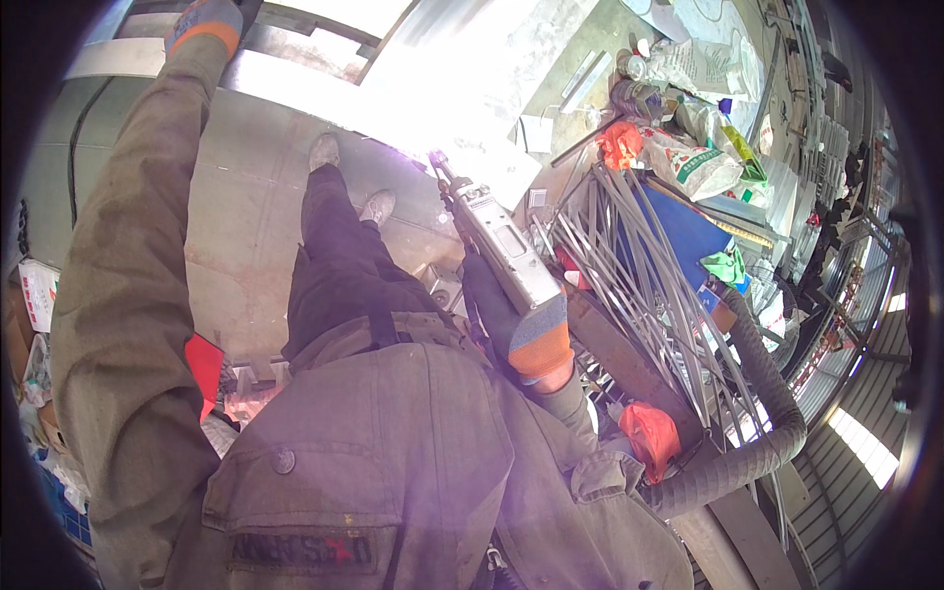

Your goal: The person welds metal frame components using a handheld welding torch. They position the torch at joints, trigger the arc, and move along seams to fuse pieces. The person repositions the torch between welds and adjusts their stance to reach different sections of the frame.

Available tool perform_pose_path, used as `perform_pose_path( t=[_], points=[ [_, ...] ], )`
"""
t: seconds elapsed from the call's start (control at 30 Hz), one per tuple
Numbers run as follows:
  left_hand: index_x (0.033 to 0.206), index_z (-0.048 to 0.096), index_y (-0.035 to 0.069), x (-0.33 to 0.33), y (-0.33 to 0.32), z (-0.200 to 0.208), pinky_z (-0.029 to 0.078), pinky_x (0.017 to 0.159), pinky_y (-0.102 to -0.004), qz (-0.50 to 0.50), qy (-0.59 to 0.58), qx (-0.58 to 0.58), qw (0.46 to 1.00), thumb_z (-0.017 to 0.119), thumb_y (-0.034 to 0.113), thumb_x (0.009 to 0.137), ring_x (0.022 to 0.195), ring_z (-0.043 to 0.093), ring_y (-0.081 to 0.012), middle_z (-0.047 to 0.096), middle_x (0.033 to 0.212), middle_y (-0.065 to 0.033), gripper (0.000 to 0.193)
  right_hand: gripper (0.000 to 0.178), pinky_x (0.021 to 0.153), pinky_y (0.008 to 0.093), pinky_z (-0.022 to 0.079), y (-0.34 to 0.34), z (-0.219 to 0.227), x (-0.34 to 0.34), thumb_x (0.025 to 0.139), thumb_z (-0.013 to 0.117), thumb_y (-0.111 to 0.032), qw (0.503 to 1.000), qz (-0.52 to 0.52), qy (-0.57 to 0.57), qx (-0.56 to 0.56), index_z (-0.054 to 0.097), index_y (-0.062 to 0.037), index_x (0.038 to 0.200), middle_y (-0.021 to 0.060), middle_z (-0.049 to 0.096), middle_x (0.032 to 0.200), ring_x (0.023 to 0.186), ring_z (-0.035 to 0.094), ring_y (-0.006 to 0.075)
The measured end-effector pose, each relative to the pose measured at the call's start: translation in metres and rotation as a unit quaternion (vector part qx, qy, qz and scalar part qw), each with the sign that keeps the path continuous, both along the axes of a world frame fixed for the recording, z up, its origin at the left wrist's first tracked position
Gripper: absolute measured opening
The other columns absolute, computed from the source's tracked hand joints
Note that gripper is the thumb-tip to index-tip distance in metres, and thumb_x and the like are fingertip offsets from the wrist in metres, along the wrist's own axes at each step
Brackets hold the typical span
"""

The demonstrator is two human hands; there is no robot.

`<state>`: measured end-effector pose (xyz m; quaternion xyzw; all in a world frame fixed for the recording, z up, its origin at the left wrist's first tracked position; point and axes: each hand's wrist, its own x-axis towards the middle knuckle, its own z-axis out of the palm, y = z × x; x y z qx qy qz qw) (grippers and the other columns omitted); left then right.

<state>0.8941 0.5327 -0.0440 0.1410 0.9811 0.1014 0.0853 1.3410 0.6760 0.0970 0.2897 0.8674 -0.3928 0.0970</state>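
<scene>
My right hand, in a dark glove with a grey and orange cuff, is wrapped round a boxy silver handheld welding gun. Its narrow nozzle points up and left at a bright metal surface, where a white-violet glare washes out the detail. At the upper left, my left arm reaches far out. My left hand, in a blue-grey and orange glove, is beside a dark bar and a pale frame. Its fingers are mostly hidden at the picture's edge, so I cannot tell its grip.
Long thin metal strips lie piled to the right, close to my right arm. A thick ribbed hose curves round below them. Plastic bags and scraps are heaped farther back. A red sheet stands at my left.
</scene>
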Motion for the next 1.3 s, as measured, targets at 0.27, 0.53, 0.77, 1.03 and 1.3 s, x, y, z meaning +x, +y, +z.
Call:
perform_pose_path(
  t=[0.27,0.53,0.77,1.03,1.3],
  points=[
    [0.113,0.085,0.009,0.001,0.001,0.001,0.058,0.103,-0.0535,0.004,-0.009,-0.003,1.000,0.064,0.045,0.113,0.112,0.078,-0.0412,0.084,0.114,-0.0189,0.042,0.030,0.072,0.0444,0.063,-0.002,-0.004,0.010,0.097,0.083,-0.011,0.999,-0.018,-0.019,-0.025,0.086,-0.0168,0.126,0.0155,0.081,0.122,0.095,0.079,0.0344],
    [0.115,0.085,0.009,0.003,0.001,0.004,0.058,0.104,-0.0535,0.008,-0.018,-0.008,1.000,0.064,0.046,0.113,0.113,0.078,-0.0411,0.084,0.114,-0.0191,0.042,0.028,0.076,0.0461,0.064,-0.006,-0.004,0.016,0.097,0.083,-0.013,0.995,-0.068,-0.037,-0.056,0.086,-0.0179,0.125,0.0149,0.082,0.122,0.097,0.080,0.0354],
    [0.114,0.085,0.009,0.008,0.002,0.009,0.058,0.103,-0.0533,0.004,-0.019,-0.012,1.000,0.064,0.046,0.114,0.112,0.078,-0.0405,0.083,0.114,-0.0192,0.042,0.028,0.077,0.0463,0.064,-0.005,0.000,0.019,0.097,0.085,-0.013,0.995,-0.069,-0.049,-0.058,0.087,-0.0173,0.124,0.0157,0.082,0.121,0.098,0.080,0.0356],
    [0.111,0.085,0.008,0.008,-0.003,0.003,0.059,0.100,-0.0550,-0.015,0.015,0.028,0.999,0.065,0.046,0.113,0.109,0.077,-0.0430,0.083,0.110,-0.0207,0.043,0.029,0.076,0.0457,0.064,-0.007,0.000,0.023,0.096,0.085,-0.012,0.992,-0.086,-0.055,-0.075,0.085,-0.0131,0.126,0.0173,0.080,0.123,0.092,0.081,0.0368],
    [0.111,0.085,0.009,0.006,-0.004,0.000,0.059,0.099,-0.0549,-0.004,-0.003,0.042,0.999,0.066,0.047,0.112,0.107,0.078,-0.0433,0.083,0.108,-0.0213,0.042,0.029,0.075,0.0457,0.064,-0.007,0.000,0.029,0.096,0.085,-0.011,0.993,-0.080,-0.049,-0.069,0.085,-0.0127,0.125,0.0171,0.080,0.121,0.091,0.081,0.0372]
  ],
)
